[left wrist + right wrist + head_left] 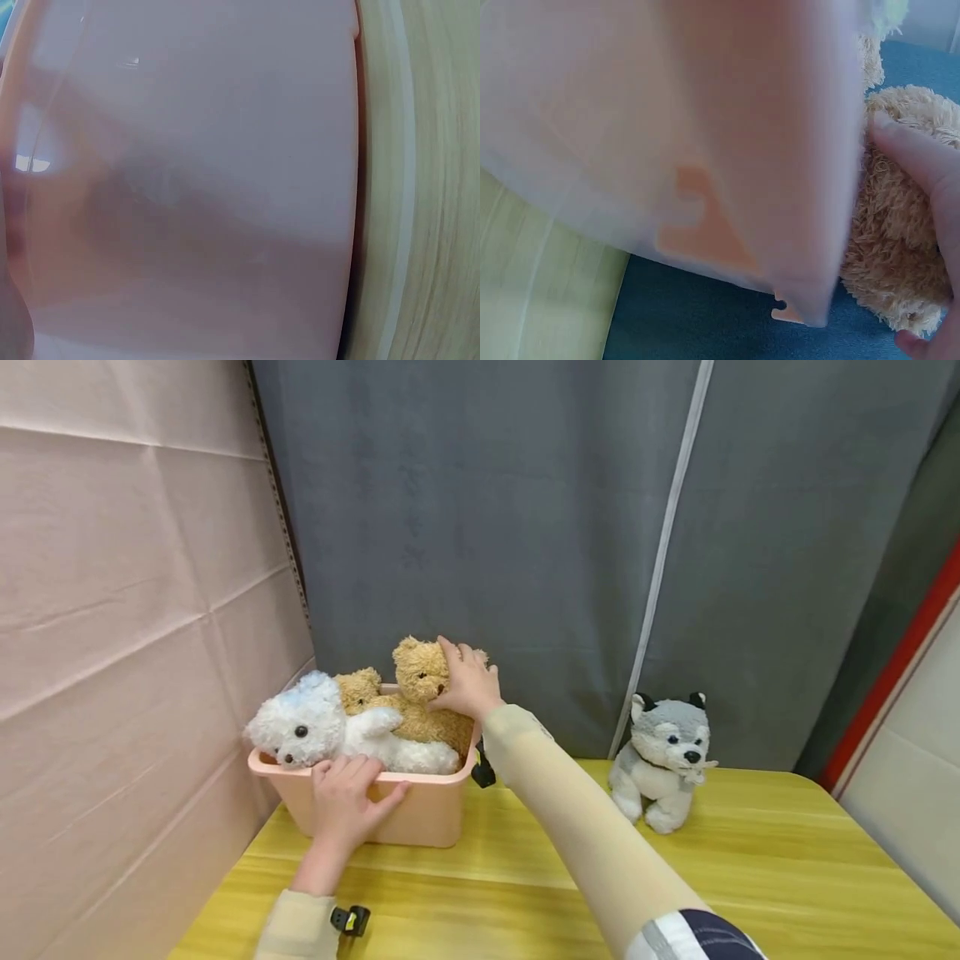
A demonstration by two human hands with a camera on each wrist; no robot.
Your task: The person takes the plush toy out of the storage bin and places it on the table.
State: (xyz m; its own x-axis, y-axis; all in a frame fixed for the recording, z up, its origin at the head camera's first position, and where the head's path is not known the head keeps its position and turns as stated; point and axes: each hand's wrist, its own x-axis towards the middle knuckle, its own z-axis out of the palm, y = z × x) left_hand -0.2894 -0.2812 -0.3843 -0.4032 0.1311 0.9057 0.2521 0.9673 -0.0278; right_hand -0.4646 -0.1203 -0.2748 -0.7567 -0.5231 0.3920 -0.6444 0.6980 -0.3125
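A pink plastic bin (420, 810) stands at the left of the table, filled with plush toys. My right hand (471, 683) grips the head of a tan teddy bear (422, 670) at the bin's right end, thumb at its face and fingers over the head. In the right wrist view the bear's curly fur (900, 225) shows under that hand. My left hand (347, 797) holds the bin's front rim, fingertips over the edge and thumb out along the front wall. Just behind those fingertips lies a white plush dog (300, 727), its head leaning over the left rim.
A second tan plush (358, 689) is partly hidden behind the white one. A grey and white plush husky (663, 760) sits on the wooden table (772, 852) to the right. Grey curtain (487, 527) hangs behind, and a pink cloth wall (135, 652) borders the left.
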